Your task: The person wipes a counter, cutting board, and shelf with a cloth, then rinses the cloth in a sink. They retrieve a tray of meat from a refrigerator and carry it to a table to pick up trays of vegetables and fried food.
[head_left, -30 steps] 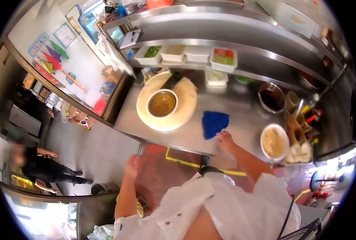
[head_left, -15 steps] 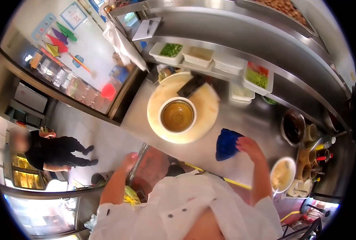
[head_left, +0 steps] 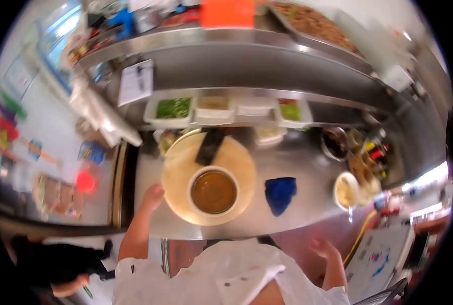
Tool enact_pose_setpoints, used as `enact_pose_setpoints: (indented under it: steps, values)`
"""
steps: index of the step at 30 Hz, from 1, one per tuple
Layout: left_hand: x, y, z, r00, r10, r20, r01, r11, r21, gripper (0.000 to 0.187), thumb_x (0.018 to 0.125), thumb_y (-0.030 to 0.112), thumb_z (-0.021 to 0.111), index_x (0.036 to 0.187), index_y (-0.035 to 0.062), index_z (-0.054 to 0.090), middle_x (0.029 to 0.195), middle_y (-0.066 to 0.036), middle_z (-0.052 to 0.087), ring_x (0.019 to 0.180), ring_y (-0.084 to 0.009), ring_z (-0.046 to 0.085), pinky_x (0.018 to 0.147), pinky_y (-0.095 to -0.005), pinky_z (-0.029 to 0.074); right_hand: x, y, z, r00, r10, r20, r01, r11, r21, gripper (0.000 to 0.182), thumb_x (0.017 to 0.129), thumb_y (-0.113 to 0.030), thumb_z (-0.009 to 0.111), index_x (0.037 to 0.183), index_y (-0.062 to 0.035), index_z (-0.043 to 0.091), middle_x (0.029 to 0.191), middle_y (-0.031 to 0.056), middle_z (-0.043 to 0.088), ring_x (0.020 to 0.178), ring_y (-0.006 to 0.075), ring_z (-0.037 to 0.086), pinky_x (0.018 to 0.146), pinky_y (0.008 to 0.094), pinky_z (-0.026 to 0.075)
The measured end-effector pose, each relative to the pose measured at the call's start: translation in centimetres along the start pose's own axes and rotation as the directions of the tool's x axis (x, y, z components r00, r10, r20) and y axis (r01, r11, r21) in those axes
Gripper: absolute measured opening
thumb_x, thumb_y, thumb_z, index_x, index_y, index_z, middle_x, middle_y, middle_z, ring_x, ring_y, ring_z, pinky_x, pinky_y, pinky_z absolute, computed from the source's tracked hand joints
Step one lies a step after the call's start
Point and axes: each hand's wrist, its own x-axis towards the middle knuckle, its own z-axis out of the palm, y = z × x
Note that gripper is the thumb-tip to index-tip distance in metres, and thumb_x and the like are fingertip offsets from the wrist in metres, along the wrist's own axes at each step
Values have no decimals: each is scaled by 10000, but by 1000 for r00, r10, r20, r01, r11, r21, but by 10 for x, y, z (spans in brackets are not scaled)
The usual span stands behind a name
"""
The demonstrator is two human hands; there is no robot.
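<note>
- Near round board (head_left: 179, 165) bearing white bowl (head_left: 189, 191) with left hand (head_left: 154, 196); can't make out finger spread
- Apart from blue cloth (head_left: 280, 194) on counter (head_left: 308, 175) with right hand (head_left: 325, 249); finger spread likewise unclear

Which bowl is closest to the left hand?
The white bowl of brown liquid. It alone stands on the round board; the metal bowl and the other white bowl are off the board, farther right.
</note>
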Motion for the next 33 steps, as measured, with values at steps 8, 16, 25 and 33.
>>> enact_pose_setpoints:
  steps: [8, 16, 25, 33]
  values:
    - [-61, 48, -34, 905, -215, 367, 413, 648, -640, 327, 908, 230, 661, 1171, 49, 594, 1120, -110, 678, 1043, -255, 648, 907, -403, 512, -75, 45, 14, 996, 83, 14, -82, 928, 362, 560, 886, -320, 657, 1383, -110, 509, 1366, 175, 507, 1248, 346, 510, 1009, 485, 445]
    - [-315, -129, 102, 899, -381, 217, 203, 801, 564, 553, 804, 502, 661, 1139, 61, 640, 1147, -195, 647, 1112, -357, 604, 956, -440, 479, 150, 247, 138, 970, -16, 242, 18, 1000, -7, 531, 926, -402, 511, 1411, -186, 508, 1509, 141, 402, 1350, 356, 431, 1105, 434, 384]
    - [-597, 3, 249, 614, -782, 109, 784, 620, 33, 421, 918, 411, 532, 1085, 48, 663, 1096, -235, 653, 1055, -414, 608, 897, -482, 483, 187, 53, 82, 642, -632, 434, 767, 522, -374, 421, 885, -282, 620, 1220, -26, 619, 1236, 193, 634, 1149, 305, 604, 942, 342, 492]
    - [-679, 97, 369, 687, -678, -262, 561, 724, -402, 284, 874, 310, 596, 1006, 69, 666, 1022, -200, 677, 980, -407, 634, 834, -495, 498, 123, -71, 151, 178, -702, 690, 984, 150, -101, 279, 904, -291, 588, 959, -30, 669, 883, 209, 677, 887, 306, 688, 775, 377, 535]
